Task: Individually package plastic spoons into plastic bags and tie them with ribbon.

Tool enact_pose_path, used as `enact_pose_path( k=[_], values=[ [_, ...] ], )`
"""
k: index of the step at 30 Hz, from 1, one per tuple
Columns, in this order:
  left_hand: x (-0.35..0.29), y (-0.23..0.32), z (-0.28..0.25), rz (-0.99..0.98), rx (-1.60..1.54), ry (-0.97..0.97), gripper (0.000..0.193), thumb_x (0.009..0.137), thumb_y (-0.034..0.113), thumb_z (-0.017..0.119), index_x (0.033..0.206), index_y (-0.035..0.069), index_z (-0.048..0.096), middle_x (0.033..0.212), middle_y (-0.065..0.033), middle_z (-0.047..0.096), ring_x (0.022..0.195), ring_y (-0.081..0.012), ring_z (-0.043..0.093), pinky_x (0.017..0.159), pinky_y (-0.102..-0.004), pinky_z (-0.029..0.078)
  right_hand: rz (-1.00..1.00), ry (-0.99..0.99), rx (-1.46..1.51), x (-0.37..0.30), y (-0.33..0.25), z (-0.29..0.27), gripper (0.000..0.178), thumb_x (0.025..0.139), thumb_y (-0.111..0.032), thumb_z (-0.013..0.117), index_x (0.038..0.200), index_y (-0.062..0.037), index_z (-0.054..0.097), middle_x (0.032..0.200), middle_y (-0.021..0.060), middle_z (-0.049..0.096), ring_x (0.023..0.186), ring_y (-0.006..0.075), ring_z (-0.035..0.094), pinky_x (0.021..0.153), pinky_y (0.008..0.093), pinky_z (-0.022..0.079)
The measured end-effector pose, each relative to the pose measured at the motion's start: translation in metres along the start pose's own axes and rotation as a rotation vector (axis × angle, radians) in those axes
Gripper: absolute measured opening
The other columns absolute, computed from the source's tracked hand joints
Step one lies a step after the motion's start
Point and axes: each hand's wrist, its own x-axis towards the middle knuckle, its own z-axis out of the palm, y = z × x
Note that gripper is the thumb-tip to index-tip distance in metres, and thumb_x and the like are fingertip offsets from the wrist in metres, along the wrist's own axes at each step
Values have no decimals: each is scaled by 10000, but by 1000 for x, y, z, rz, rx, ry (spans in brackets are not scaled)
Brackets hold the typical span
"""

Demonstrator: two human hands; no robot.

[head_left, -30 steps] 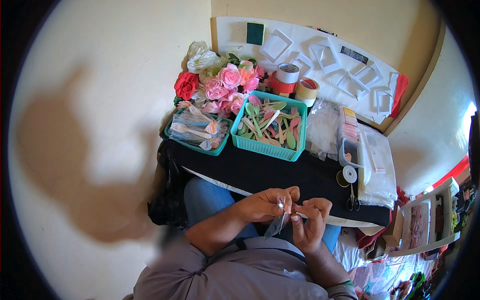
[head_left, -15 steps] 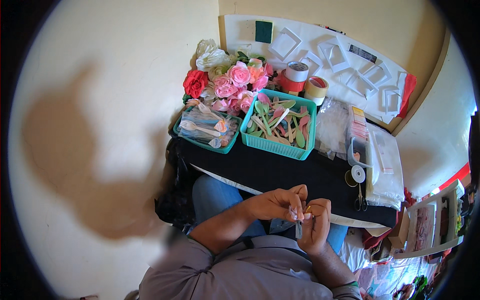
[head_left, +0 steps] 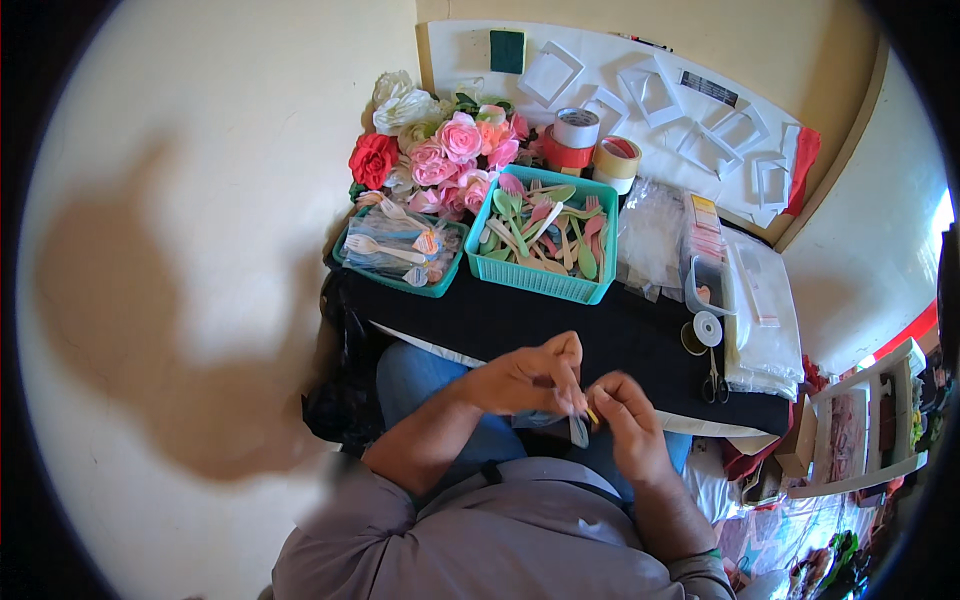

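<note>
Above my lap, just off the table's near edge, my two hands work close together. My left hand [head_left: 528, 380] pinches a small clear plastic packet [head_left: 579, 431] that hangs below its fingertips; what is inside is too small to make out. My right hand [head_left: 630, 425] is closed beside it, thumb against fingers, with a small yellow strip [head_left: 593, 416] showing at the fingertips. Beyond them on the black cloth stands a teal basket [head_left: 540, 285] of pink, green and cream spoons and forks. A smaller teal tray [head_left: 437, 290] to its left holds bagged cutlery [head_left: 385, 250].
Artificial flowers [head_left: 435, 160] and tape rolls [head_left: 575, 130] stand behind the baskets. Clear plastic bags [head_left: 650, 235], a plastic tub [head_left: 708, 285], a white spool [head_left: 707, 328] and scissors [head_left: 714, 388] lie at the right. White frames [head_left: 650, 90] rest on a board at the back.
Both hands have risen slightly, and the fingertips have drawn a little apart. The packet now hangs from my left fingers, with the yellow strip by my right. The whole view has shifted slightly.
</note>
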Motion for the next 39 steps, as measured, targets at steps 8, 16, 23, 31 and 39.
enact_pose_path(
  k=[8,16,23,31,39],
  values=[
    [0,-11,8,18,-524,106,124,861,170,719,957,101,679,940,-1,334,857,-116,390,735,-245,371,-795,20,-812,8,-26,4,343,813,-22,689,1131,-27,558,1066,119,593,927,287,542,828,370,416],
    [1,-12,10,13,-467,49,120,858,197,730,941,116,701,947,5,340,859,-112,373,747,-247,339,-813,-10,-679,12,-14,6,177,844,-30,668,979,-53,555,927,96,583,838,276,537,782,397,399],
    [-3,6,0,-87,-242,44,95,839,86,717,916,142,715,933,-2,310,811,-123,392,727,-249,351,-439,0,-318,2,10,14,47,939,-62,574,924,-42,535,837,43,526,723,149,449,650,266,359],
    [1,25,-5,-69,398,-89,79,836,77,722,914,88,720,940,-3,317,853,-119,424,765,-253,371,312,-157,433,9,18,-4,126,947,-124,473,900,-34,548,806,-9,528,713,63,463,648,225,359],
    [-2,1,8,-70,-154,50,79,876,136,688,942,93,692,933,-8,311,842,-135,425,740,-257,371,-692,137,-492,-7,12,8,159,858,-23,577,1014,-2,559,941,123,556,858,220,516,765,345,406]
  ],
)
